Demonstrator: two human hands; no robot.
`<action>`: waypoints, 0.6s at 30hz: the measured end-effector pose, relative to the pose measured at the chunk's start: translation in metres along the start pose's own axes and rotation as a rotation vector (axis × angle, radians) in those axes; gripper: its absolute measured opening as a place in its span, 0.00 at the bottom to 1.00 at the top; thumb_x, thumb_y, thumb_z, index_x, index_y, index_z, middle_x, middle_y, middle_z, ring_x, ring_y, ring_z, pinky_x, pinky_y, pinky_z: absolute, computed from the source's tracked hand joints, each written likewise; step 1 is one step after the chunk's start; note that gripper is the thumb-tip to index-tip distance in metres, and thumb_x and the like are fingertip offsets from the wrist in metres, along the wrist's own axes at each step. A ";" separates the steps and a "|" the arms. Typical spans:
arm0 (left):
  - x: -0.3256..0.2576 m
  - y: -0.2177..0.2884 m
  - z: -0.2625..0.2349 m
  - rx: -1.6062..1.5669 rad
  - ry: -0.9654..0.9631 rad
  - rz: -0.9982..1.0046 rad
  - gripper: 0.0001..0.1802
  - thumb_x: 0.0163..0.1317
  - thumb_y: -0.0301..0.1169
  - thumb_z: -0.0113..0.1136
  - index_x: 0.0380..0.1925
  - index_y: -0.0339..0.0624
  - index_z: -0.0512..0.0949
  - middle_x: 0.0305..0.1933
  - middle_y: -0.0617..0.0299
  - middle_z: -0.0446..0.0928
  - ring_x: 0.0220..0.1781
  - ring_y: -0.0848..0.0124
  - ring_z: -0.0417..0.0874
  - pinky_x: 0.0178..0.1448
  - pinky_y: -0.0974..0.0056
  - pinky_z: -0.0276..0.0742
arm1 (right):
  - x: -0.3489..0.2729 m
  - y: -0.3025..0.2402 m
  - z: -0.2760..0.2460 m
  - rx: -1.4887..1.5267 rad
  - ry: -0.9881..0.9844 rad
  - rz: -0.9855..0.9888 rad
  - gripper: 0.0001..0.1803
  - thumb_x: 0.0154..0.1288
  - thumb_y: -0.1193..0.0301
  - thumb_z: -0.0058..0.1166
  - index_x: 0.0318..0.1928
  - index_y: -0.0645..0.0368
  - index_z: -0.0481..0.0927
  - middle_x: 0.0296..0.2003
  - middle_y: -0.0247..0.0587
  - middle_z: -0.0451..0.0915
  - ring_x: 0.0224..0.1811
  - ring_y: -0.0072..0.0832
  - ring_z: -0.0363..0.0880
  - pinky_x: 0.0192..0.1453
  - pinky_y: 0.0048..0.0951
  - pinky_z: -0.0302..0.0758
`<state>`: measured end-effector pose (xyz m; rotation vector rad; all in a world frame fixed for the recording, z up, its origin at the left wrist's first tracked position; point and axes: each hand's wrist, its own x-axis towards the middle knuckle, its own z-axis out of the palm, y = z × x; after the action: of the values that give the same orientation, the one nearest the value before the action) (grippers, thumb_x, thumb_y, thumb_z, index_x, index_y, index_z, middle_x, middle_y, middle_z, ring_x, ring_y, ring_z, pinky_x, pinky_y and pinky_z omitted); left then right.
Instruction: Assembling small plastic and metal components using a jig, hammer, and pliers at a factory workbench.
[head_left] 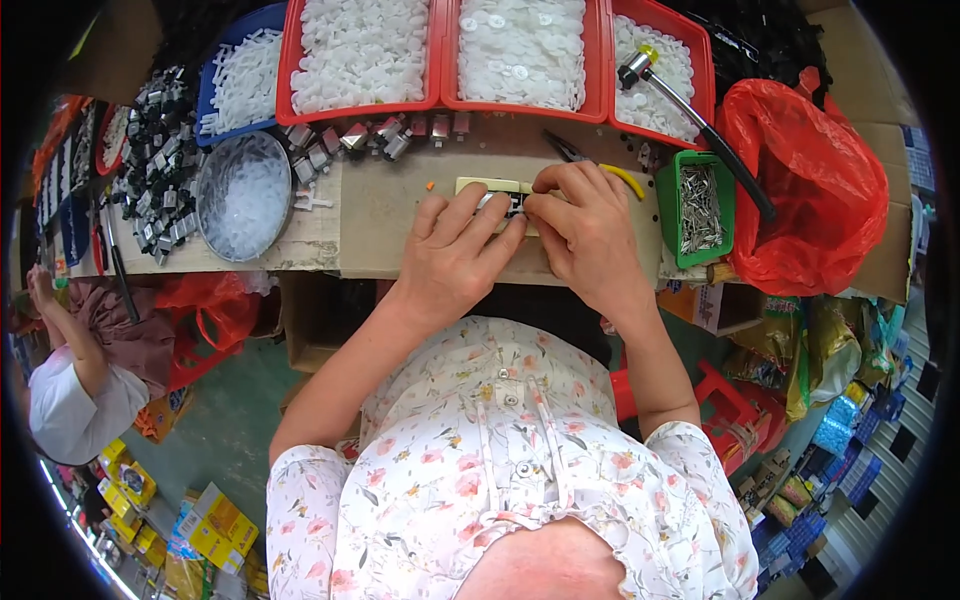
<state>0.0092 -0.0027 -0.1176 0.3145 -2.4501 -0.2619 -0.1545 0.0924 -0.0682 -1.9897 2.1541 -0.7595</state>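
Cardboard covers the worktop, which runs across the upper part of the view with a person seated behind its near edge. At far left lie small black-and-silver parts, then a round metal bowl of clear pieces. Red trays of white parts line the far edge, leaving little open room behind the hands. In the middle, the left hand and right hand meet, fingertips pinching a small dark piece on a pale yellow strip lying flat on the cardboard. Pliers lie just beyond. Rightward sit a green box of metal pins, a hammer, and a red plastic bag crowding the right edge.
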 end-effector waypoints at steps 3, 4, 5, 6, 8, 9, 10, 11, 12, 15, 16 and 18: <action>0.005 -0.003 -0.001 0.055 0.013 0.056 0.12 0.50 0.31 0.70 0.37 0.46 0.85 0.49 0.61 0.79 0.56 0.61 0.76 0.55 0.55 0.65 | 0.004 -0.005 -0.004 -0.014 -0.067 0.014 0.10 0.50 0.78 0.62 0.36 0.59 0.82 0.42 0.37 0.77 0.50 0.38 0.75 0.57 0.44 0.68; 0.006 -0.004 -0.002 0.069 0.004 0.095 0.11 0.52 0.31 0.65 0.36 0.44 0.84 0.49 0.60 0.79 0.57 0.61 0.76 0.57 0.54 0.65 | 0.005 -0.008 -0.005 -0.112 -0.102 -0.022 0.10 0.50 0.78 0.62 0.36 0.58 0.81 0.42 0.37 0.76 0.51 0.38 0.75 0.59 0.46 0.68; 0.007 -0.006 -0.003 0.085 -0.005 0.138 0.10 0.54 0.31 0.60 0.35 0.42 0.83 0.49 0.59 0.78 0.58 0.62 0.75 0.58 0.53 0.65 | 0.006 -0.012 -0.006 -0.209 -0.134 -0.057 0.11 0.50 0.78 0.61 0.37 0.58 0.81 0.42 0.37 0.76 0.53 0.38 0.74 0.61 0.49 0.68; 0.008 -0.008 -0.004 0.085 -0.002 0.141 0.10 0.54 0.31 0.60 0.35 0.42 0.83 0.49 0.59 0.78 0.58 0.62 0.75 0.58 0.53 0.65 | 0.006 -0.015 -0.006 -0.211 -0.131 -0.057 0.11 0.50 0.78 0.61 0.37 0.58 0.81 0.42 0.37 0.76 0.53 0.38 0.74 0.61 0.49 0.68; 0.009 -0.011 -0.007 0.073 -0.052 0.205 0.10 0.54 0.32 0.60 0.35 0.42 0.83 0.48 0.59 0.78 0.58 0.62 0.75 0.59 0.52 0.64 | 0.006 -0.020 -0.006 -0.330 -0.185 -0.115 0.13 0.50 0.78 0.61 0.39 0.57 0.80 0.43 0.38 0.76 0.55 0.39 0.74 0.65 0.53 0.67; 0.009 -0.011 -0.007 0.075 -0.049 0.210 0.10 0.54 0.32 0.60 0.35 0.42 0.83 0.48 0.59 0.78 0.58 0.62 0.75 0.59 0.52 0.64 | 0.005 -0.018 -0.005 -0.332 -0.179 -0.115 0.13 0.50 0.78 0.61 0.39 0.57 0.80 0.43 0.38 0.76 0.55 0.39 0.74 0.65 0.53 0.67; 0.009 -0.011 -0.006 0.042 -0.050 0.183 0.10 0.54 0.32 0.60 0.36 0.42 0.83 0.47 0.59 0.78 0.58 0.62 0.75 0.59 0.52 0.65 | 0.004 -0.015 -0.004 -0.299 -0.187 -0.093 0.13 0.51 0.78 0.61 0.40 0.57 0.80 0.44 0.38 0.76 0.56 0.39 0.74 0.65 0.54 0.66; 0.010 -0.011 -0.005 0.008 -0.050 0.160 0.11 0.55 0.31 0.60 0.37 0.42 0.83 0.47 0.59 0.78 0.58 0.61 0.75 0.59 0.52 0.65 | 0.003 -0.011 -0.004 -0.268 -0.194 -0.070 0.14 0.52 0.77 0.61 0.42 0.57 0.80 0.45 0.38 0.77 0.56 0.39 0.74 0.65 0.54 0.65; 0.011 -0.011 -0.006 0.009 -0.047 0.169 0.11 0.55 0.31 0.60 0.37 0.42 0.83 0.47 0.59 0.78 0.58 0.61 0.75 0.59 0.52 0.65 | 0.002 -0.008 -0.008 -0.273 -0.186 -0.066 0.14 0.52 0.77 0.61 0.42 0.57 0.80 0.45 0.38 0.77 0.56 0.39 0.74 0.65 0.54 0.65; 0.010 -0.009 -0.010 -0.019 -0.072 0.131 0.12 0.54 0.31 0.64 0.39 0.42 0.83 0.47 0.59 0.78 0.58 0.59 0.75 0.58 0.53 0.66 | -0.008 0.010 -0.028 -0.063 0.017 -0.013 0.12 0.57 0.77 0.61 0.44 0.59 0.82 0.45 0.40 0.79 0.52 0.42 0.77 0.61 0.48 0.70; 0.010 -0.009 -0.013 -0.064 -0.100 0.106 0.14 0.52 0.31 0.68 0.40 0.43 0.84 0.47 0.59 0.78 0.56 0.58 0.76 0.56 0.52 0.68 | -0.013 0.020 -0.038 -0.018 0.103 0.027 0.12 0.59 0.77 0.62 0.45 0.60 0.82 0.44 0.41 0.80 0.50 0.43 0.78 0.58 0.44 0.73; 0.019 -0.012 -0.019 -0.118 -0.136 0.103 0.16 0.51 0.30 0.72 0.42 0.44 0.84 0.48 0.59 0.78 0.55 0.56 0.77 0.54 0.52 0.70 | -0.030 0.043 -0.060 -0.058 0.279 0.150 0.11 0.60 0.77 0.61 0.45 0.63 0.82 0.41 0.44 0.80 0.45 0.45 0.80 0.50 0.39 0.75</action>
<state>0.0092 -0.0219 -0.0952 0.1225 -2.5617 -0.3932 -0.2136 0.1383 -0.0421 -1.8137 2.4718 -1.0123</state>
